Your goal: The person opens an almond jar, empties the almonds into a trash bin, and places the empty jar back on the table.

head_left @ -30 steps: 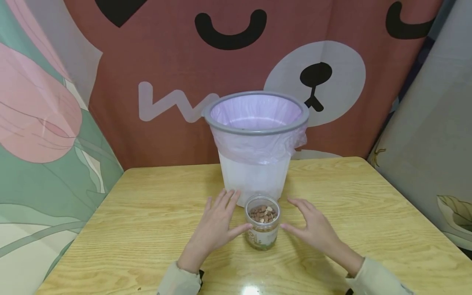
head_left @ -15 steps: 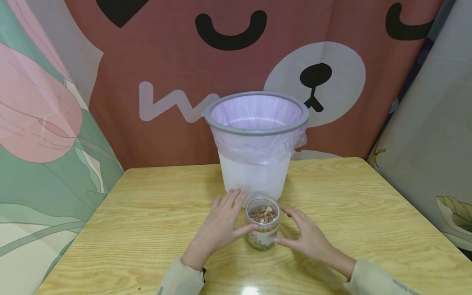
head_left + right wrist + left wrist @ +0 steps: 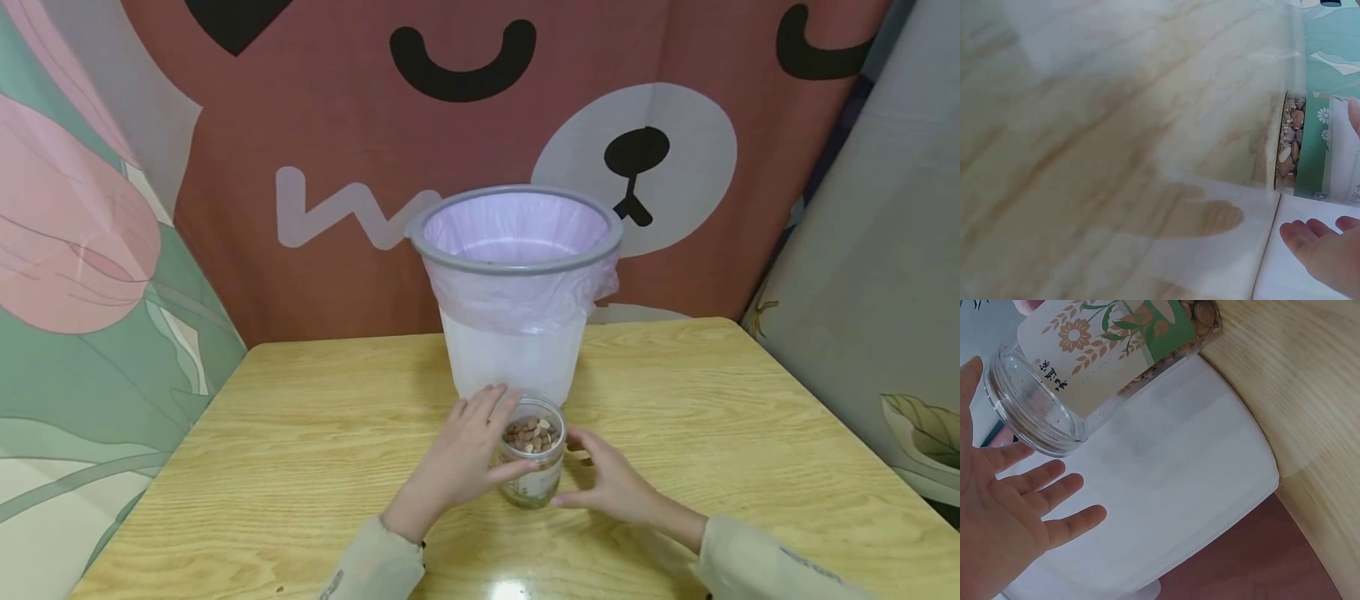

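An open clear jar (image 3: 534, 482) of brown nuts (image 3: 531, 435) stands on the table in front of the bin. Its label has flowers and green leaves in the left wrist view. My left hand (image 3: 461, 458) is at the jar's left, thumb across its front near the rim. Straight, spread fingers (image 3: 1079, 522) show beside the jar's mouth in the left wrist view. To the right, my right hand (image 3: 618, 490) has its thumb by the jar's lower side and its fingers near the upper side. In the right wrist view its fingers (image 3: 1297, 240) are extended close to the jar.
Right behind the jar stands a white bin (image 3: 513, 362) with a grey rim and a pink plastic liner (image 3: 517, 292). The wood-grain table (image 3: 322, 450) ends at a brown bear-print cloth (image 3: 352, 108). Patterned cloths hang at both sides.
Both hands have moved in closer to the jar, the left one to the right and the right one to the left. The jar has stayed in place.
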{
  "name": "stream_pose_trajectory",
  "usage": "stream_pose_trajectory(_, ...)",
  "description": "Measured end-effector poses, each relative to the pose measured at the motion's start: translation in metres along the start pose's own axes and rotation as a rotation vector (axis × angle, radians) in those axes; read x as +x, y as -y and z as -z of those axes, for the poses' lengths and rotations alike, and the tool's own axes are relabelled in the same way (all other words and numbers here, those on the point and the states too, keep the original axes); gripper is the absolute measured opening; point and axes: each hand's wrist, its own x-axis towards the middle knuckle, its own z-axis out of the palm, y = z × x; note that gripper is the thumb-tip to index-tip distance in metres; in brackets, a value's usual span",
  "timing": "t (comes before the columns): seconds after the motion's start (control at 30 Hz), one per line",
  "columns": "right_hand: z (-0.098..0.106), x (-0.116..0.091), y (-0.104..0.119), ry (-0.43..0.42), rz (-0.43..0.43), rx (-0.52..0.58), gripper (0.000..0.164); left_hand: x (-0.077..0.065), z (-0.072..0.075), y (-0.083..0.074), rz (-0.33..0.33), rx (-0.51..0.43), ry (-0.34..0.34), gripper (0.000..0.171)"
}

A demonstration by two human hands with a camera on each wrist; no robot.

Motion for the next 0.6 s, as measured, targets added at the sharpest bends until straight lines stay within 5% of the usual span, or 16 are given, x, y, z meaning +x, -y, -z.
stream_pose_trajectory(0.23,-0.002,0.005,0.0,0.071,0.001,0.134,0.087,0.007,-0.002,-0.003,-0.02,-0.016,0.011,0.079)
stream_pose_trajectory(0.6,-0.011,0.008,0.002,0.098,0.011,0.165,0.102,0.015,-0.007,-0.004,-0.033,-0.017,0.021,0.078)
